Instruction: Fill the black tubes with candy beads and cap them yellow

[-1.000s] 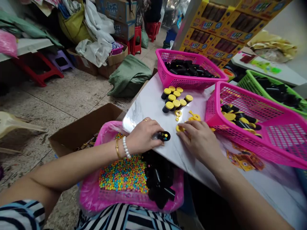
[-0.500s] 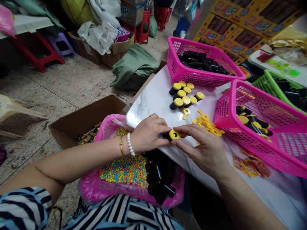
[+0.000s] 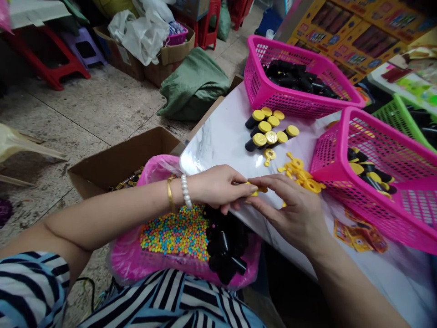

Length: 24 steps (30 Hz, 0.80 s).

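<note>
My left hand (image 3: 218,184), a pearl bracelet at its wrist, is closed around a small black tube that its fingers now hide. Its thumb lies over the yellow cap (image 3: 253,193) at the tube's end. From the other side my right hand (image 3: 288,200) pinches the same yellow cap between thumb and fingers. Just beyond the hands, loose yellow caps (image 3: 300,175) lie heaped on the white table (image 3: 211,146). Several black tubes with yellow lids (image 3: 260,140) stand grouped farther back. One yellow ring-shaped piece (image 3: 269,155) lies beside them.
Under my arms sits a pink plastic-lined basket (image 3: 126,259) with colourful candy balls (image 3: 174,237) and black tubes (image 3: 225,255). Two pink baskets (image 3: 300,107) with black tubes stand on the table. A cardboard box (image 3: 112,164) is at the left; orange printed wrappers (image 3: 358,234) lie right.
My left thumb has come over the yellow cap, and the black tube seen before is now covered by the hand. My right hand keeps its pinch. The whole view has shifted slightly.
</note>
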Each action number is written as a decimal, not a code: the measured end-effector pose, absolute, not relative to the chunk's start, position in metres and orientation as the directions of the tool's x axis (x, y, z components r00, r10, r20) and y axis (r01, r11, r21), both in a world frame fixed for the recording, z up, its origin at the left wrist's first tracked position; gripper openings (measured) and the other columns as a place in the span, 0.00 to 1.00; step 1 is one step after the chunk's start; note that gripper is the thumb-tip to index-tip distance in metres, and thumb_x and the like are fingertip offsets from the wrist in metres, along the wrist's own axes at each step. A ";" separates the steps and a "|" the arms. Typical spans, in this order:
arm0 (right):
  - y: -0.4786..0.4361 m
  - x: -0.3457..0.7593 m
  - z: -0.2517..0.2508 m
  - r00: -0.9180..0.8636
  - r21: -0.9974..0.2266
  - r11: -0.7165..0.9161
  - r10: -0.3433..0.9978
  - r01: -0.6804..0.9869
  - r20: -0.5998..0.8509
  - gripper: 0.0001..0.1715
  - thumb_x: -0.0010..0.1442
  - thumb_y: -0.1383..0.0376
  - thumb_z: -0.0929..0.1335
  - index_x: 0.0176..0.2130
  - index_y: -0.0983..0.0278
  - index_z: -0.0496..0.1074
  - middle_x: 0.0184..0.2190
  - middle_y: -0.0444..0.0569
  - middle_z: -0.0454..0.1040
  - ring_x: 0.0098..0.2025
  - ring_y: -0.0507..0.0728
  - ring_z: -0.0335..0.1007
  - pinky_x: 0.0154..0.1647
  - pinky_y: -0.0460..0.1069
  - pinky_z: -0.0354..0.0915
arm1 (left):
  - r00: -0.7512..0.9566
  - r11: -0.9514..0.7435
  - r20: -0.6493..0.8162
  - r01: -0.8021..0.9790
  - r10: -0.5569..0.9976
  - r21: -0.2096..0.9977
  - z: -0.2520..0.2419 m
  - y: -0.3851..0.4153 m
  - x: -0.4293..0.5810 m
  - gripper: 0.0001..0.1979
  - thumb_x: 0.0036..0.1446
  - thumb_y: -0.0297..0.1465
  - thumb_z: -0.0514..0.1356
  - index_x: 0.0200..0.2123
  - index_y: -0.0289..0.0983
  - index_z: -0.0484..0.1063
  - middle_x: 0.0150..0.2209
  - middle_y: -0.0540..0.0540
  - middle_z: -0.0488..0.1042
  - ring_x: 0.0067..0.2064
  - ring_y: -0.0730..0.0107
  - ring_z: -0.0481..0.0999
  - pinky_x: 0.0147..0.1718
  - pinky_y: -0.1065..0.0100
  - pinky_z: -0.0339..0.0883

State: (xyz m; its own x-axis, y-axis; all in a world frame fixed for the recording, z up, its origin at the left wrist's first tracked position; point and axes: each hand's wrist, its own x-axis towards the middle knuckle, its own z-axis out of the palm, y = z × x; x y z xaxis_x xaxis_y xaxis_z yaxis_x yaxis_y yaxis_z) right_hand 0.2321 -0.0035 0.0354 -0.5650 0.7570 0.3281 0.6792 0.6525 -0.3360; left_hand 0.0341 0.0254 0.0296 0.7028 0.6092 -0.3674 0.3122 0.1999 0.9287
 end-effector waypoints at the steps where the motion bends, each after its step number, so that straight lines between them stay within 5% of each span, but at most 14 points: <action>1: -0.004 0.232 0.035 -0.564 -0.330 0.653 0.756 0.682 0.331 0.10 0.62 0.63 0.69 0.45 0.62 0.72 0.35 0.49 0.76 0.36 0.54 0.74 0.36 0.48 0.70 | 0.695 0.280 -0.393 0.278 0.602 0.919 0.029 0.024 0.037 0.16 0.66 0.35 0.51 0.34 0.31 0.73 0.22 0.51 0.71 0.16 0.81 0.66 0.15 0.77 0.56; 5: -0.007 0.230 0.031 -0.526 -0.300 0.629 0.771 0.717 0.360 0.11 0.63 0.63 0.68 0.46 0.62 0.73 0.36 0.50 0.75 0.37 0.55 0.74 0.37 0.49 0.69 | 0.648 0.428 -0.418 0.153 0.637 0.890 0.021 0.022 0.044 0.17 0.67 0.33 0.51 0.28 0.32 0.70 0.19 0.51 0.70 0.16 0.81 0.68 0.17 0.78 0.61; 10: -0.006 0.232 0.026 -0.511 -0.418 0.609 0.793 0.674 0.331 0.09 0.63 0.63 0.68 0.44 0.62 0.72 0.35 0.49 0.75 0.36 0.55 0.73 0.36 0.49 0.69 | 0.732 0.652 -0.506 0.111 0.457 0.750 0.017 0.032 0.038 0.17 0.68 0.36 0.52 0.32 0.31 0.72 0.23 0.44 0.76 0.28 0.69 0.80 0.30 0.68 0.75; 24: -0.015 0.222 0.019 -0.459 -0.287 0.590 0.787 0.755 0.411 0.08 0.62 0.63 0.68 0.43 0.63 0.72 0.32 0.49 0.72 0.34 0.55 0.71 0.35 0.48 0.68 | 0.611 0.618 -0.533 0.090 0.585 0.781 0.022 0.019 0.048 0.14 0.70 0.34 0.50 0.41 0.31 0.71 0.21 0.50 0.75 0.23 0.74 0.77 0.30 0.70 0.74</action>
State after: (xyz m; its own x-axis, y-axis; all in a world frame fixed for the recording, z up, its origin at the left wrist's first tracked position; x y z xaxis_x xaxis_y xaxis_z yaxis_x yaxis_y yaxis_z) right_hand 0.2219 -0.0154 0.0187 -0.4589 0.7875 0.4115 0.7547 0.5899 -0.2871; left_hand 0.0485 0.0191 0.0225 0.6111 0.5848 -0.5334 0.0901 0.6182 0.7809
